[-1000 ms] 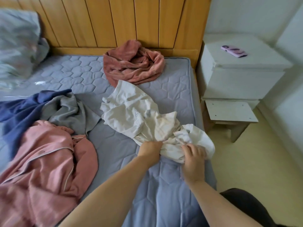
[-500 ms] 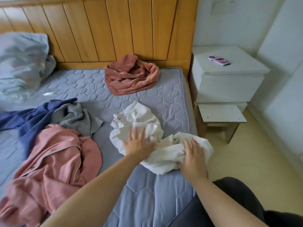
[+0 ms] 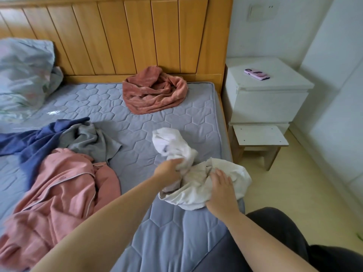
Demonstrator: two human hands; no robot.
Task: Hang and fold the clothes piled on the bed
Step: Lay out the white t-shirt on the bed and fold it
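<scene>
A crumpled white garment [image 3: 193, 179] lies bunched at the right edge of the grey-blue quilted mattress [image 3: 137, 122], partly hanging over the side. My left hand [image 3: 170, 169] is closed on a fold in its middle. My right hand [image 3: 221, 184] rests flat on its near right part, fingers spread. A pink pyjama top [image 3: 57, 195] lies at the left. Above it sit a grey garment [image 3: 88, 141] and a dark blue one [image 3: 33, 141]. A rust-red towel-like heap [image 3: 155, 91] lies near the headboard.
A wooden headboard [image 3: 125, 34] runs along the back. A rumpled pale duvet [image 3: 23, 75] fills the far left. Right of the bed stands a white nightstand [image 3: 263, 99] with a pink phone [image 3: 256, 74] on top, and a small low stool [image 3: 259, 142] in front of it.
The white garment has been gathered from a spread sheet into a tighter bundle near the bed's edge. My left hand went from flat on the cloth to gripping a fold.
</scene>
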